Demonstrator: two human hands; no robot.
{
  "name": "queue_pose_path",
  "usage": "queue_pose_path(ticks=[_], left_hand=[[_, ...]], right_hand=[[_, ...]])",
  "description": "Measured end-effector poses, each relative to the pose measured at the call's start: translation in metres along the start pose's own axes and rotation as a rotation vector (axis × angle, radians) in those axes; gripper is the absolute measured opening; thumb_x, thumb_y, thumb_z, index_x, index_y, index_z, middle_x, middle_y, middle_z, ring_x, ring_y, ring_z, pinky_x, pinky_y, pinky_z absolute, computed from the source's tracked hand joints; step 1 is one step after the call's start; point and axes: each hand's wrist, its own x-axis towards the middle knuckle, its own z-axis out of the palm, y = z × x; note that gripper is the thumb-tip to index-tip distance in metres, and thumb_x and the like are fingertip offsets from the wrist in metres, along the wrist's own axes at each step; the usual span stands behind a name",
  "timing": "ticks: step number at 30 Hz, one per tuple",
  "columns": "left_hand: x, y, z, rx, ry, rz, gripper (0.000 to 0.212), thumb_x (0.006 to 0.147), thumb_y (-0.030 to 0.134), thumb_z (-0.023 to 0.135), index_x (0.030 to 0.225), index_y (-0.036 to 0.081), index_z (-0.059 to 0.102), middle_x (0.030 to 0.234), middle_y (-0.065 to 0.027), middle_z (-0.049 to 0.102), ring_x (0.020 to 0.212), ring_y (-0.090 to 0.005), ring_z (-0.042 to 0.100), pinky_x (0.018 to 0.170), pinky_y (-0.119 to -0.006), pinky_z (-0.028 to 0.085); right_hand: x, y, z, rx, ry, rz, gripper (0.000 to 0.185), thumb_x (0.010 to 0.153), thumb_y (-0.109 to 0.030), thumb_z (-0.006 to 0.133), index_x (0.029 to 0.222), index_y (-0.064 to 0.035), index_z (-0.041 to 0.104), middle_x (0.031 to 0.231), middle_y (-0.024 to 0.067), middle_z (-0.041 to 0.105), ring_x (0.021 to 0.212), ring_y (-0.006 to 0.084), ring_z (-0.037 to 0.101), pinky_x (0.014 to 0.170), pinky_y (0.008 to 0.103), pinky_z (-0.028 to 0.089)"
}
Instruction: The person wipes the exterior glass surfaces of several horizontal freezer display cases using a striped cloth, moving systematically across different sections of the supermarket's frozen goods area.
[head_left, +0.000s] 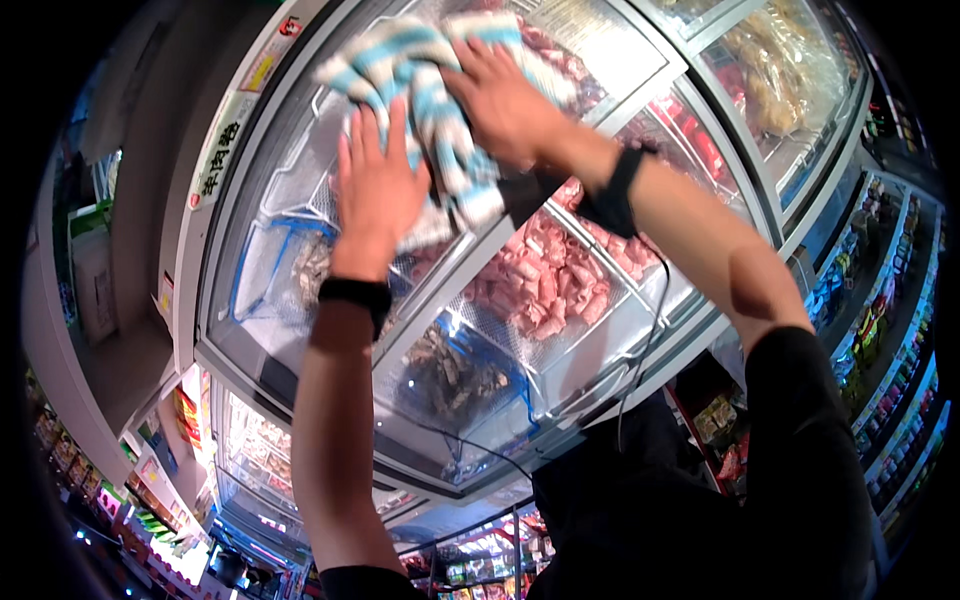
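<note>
A striped towel (442, 127) in white and light blue lies bunched on the sliding glass lid (289, 180) of a chest freezer. My left hand (381, 191) rests flat on the towel's near left edge, with its fingers extended. Farther right, my right hand (499, 105) presses palm down on the cloth, fingers apart. Neither hand's fingers are curled around the towel. Beneath the glass are pink rolled meat slices (551, 277) in a white wire basket. A blue-edged compartment holds dark greyish pieces (454, 375) whose kind I cannot tell.
The lid's metal frame (442, 315) crosses the freezer top. A thin black cable (656, 322) hangs by my right forearm. Plastic-bagged food (772, 75) lies in the far right section. A shelf edge (217, 150) with printed labels runs along the left; stocked shelves (889, 277) stand at right.
</note>
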Motion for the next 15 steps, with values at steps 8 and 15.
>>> queue_pose_path(ticks=[8, 15], left_hand=[[-0.013, 0.077, -0.014, -0.164, -0.044, 0.202, 0.090, 0.090, 0.032, 0.072, 0.157, -0.007, 0.025, 0.161, -0.0358, 0.024, 0.153, -0.0456, 0.022, 0.127, -0.047, 0.021], [0.102, 0.089, -0.008, -0.107, 0.014, 0.099, 0.078, 0.099, 0.032, 0.055, 0.161, -0.001, 0.021, 0.165, -0.0323, 0.021, 0.155, -0.0431, 0.020, 0.127, -0.047, 0.020]], right_hand=[[-0.118, 0.027, -0.059, -0.001, -0.196, 0.195, 0.065, 0.104, -0.040, 0.044, 0.156, -0.0029, 0.036, 0.165, 0.0327, 0.018, 0.156, 0.0442, 0.015, 0.128, 0.0486, 0.017], [0.010, 0.167, -0.014, -0.181, 0.093, -0.048, 0.060, 0.088, -0.011, 0.053, 0.142, 0.0123, 0.046, 0.145, 0.0335, 0.045, 0.140, 0.0558, 0.036, 0.122, 0.0598, 0.024]])
